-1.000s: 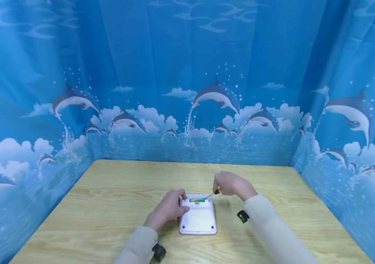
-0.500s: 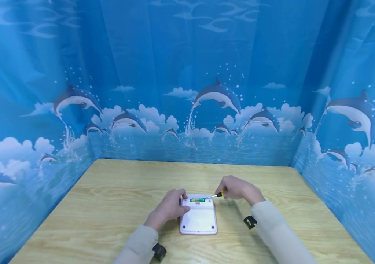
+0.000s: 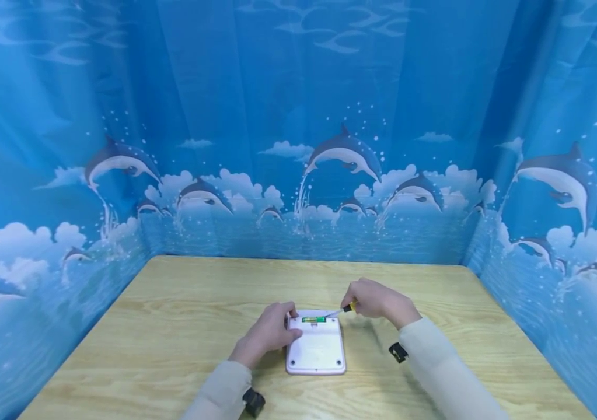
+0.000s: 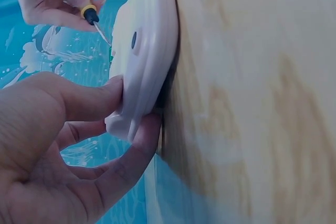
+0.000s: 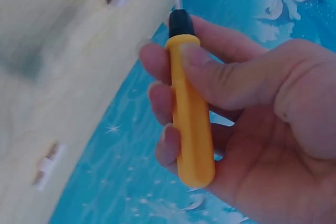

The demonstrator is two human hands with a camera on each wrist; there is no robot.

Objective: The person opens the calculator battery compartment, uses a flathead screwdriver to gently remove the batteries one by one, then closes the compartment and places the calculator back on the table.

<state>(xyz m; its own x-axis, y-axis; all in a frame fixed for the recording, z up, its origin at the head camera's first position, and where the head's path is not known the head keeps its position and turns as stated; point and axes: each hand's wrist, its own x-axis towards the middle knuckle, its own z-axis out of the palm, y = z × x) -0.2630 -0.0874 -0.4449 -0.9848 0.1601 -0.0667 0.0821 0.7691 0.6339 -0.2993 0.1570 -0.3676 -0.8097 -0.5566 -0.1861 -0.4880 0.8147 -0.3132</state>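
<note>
A white calculator-like device (image 3: 315,347) lies underside up on the table, with a green battery (image 3: 314,319) visible in its open slot near the far edge. My left hand (image 3: 269,329) grips the device's left edge, the thumb (image 4: 97,98) on top and a finger underneath. In my right hand (image 3: 377,300) is a screwdriver (image 5: 191,114) with a yellow handle and black collar, held between thumb and curled fingers. Its metal shaft (image 3: 335,313) slants down leftward, the tip at the battery's right end. Whether the tip touches the battery cannot be told.
The wooden table (image 3: 198,303) extends around the device on all sides. A blue dolphin-print curtain (image 3: 298,116) encloses its back and sides. A small whitish piece (image 5: 48,166) lies on the table in the right wrist view.
My right hand has shifted slightly right and nearer, laying the screwdriver at a flatter angle. Its tip stays by the battery's right end. The left hand and the device have not visibly moved.
</note>
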